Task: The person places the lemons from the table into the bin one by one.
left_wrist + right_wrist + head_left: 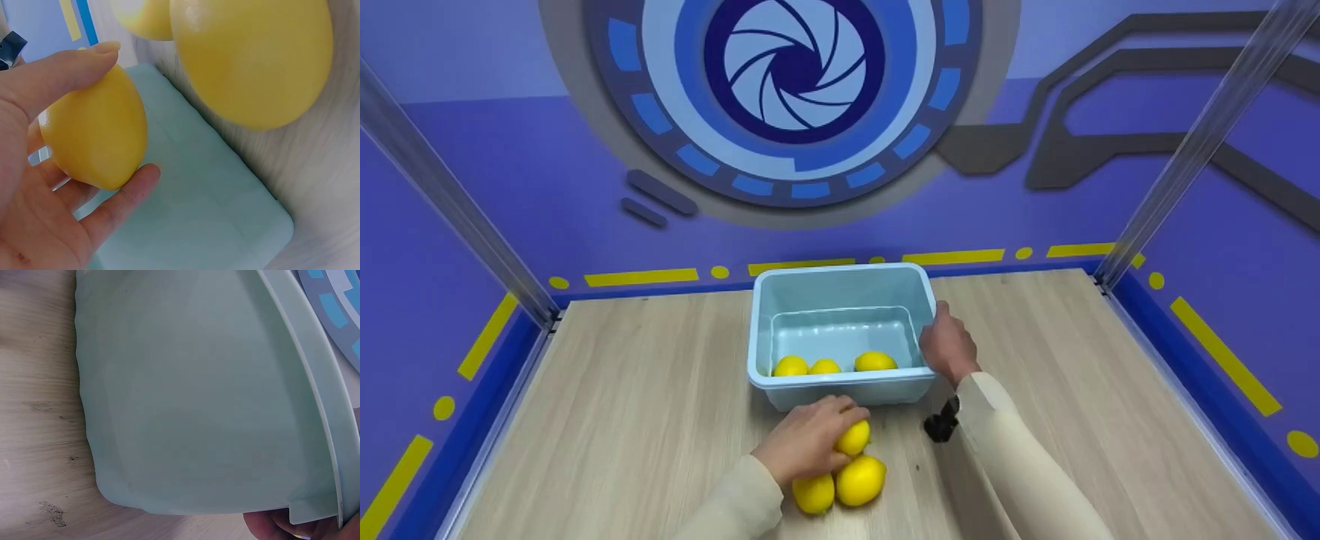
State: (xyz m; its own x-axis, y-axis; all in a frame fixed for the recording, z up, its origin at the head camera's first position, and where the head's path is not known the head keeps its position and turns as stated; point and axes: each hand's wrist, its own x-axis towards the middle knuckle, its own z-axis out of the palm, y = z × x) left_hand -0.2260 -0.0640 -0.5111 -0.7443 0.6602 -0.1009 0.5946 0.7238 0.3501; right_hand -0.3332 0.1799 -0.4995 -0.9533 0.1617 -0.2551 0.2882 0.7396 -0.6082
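My left hand (814, 436) grips a lemon (98, 129) between thumb and fingers, just in front of a light blue plastic bin (840, 381). Two more lemons lie on the table right below that hand: one lemon (814, 495) by the wrist and another lemon (862, 481) to its right. Inside the bin, three lemons show along the near wall, among them a lemon (875, 361) on the right. At the bin's right side, my right hand (949, 345) holds the rim; in the right wrist view its fingers (264, 526) curl under the rim's corner, partly hidden.
The bin stands on a wood-grain table (645, 420) near the back panel (720, 225). Blue-purple side panels and clear corner posts enclose the table. A small black device (941, 424) sits at the right wrist.
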